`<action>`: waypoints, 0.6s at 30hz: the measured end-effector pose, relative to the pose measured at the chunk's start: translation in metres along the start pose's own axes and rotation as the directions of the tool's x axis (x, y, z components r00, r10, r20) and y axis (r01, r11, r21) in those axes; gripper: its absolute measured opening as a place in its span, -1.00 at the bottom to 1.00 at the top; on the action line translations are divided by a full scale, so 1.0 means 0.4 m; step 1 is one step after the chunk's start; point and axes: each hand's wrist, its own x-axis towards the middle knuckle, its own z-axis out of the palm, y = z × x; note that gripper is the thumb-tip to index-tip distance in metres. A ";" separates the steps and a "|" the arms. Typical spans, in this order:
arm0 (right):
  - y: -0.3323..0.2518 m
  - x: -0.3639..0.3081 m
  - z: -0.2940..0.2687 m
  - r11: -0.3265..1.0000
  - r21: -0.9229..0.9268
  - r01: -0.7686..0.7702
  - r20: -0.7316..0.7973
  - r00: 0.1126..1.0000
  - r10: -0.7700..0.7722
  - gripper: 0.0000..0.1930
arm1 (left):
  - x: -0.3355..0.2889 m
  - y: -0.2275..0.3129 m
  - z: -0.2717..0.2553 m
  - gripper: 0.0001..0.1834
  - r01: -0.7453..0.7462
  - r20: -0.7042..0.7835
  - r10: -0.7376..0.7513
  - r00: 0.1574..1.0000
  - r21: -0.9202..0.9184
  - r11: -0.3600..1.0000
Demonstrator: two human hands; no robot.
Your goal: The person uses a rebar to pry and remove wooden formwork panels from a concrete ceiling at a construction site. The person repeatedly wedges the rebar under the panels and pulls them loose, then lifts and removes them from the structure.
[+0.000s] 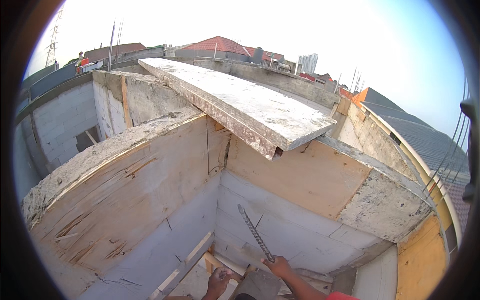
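My right hand (278, 266) is wrapped round a ribbed steel bar (254, 231), which points up and to the left in front of the pale block wall (295, 225). To its left, my left hand (218, 282) is low in the picture with its fingers curled in. What those fingers hold, if anything, cannot be made out. Close by it runs a wooden beam (185, 270), with a shorter piece of timber (214, 260) meeting it. Something grey-brown (257, 286) shows between my two hands at the bottom edge.
Plywood boards (295, 175) face the concrete beams along the wall tops. A thick pale slab-like panel (240, 97) lies across the corner, its near end jutting over the drop. Thin steel rods (450, 150) stand at the right. Further walls (65, 125) and roofs (220, 45) lie beyond.
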 end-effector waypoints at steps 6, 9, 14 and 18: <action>-0.046 -0.308 -0.138 0.976 -0.215 -0.034 0.092 0.994 0.054 -0.36 | -0.153 0.614 -0.005 -0.32 0.055 0.140 -0.004 0.990 -0.360 0.931; -0.053 -0.408 -0.169 0.966 -0.254 -0.053 0.120 0.989 0.086 -0.42 | -0.168 0.810 0.011 -0.26 -0.042 0.179 0.159 0.971 -0.525 0.850; -0.036 -0.498 -0.171 0.998 -0.033 -0.044 0.018 0.999 0.045 -0.47 | -0.101 0.988 0.075 -0.15 -0.161 0.260 0.378 0.889 -0.595 0.787; -0.007 -0.495 -0.182 0.971 0.032 -0.237 -0.017 0.971 0.237 -0.54 | -0.012 1.033 0.221 0.03 -0.139 0.331 0.314 0.890 -0.460 0.877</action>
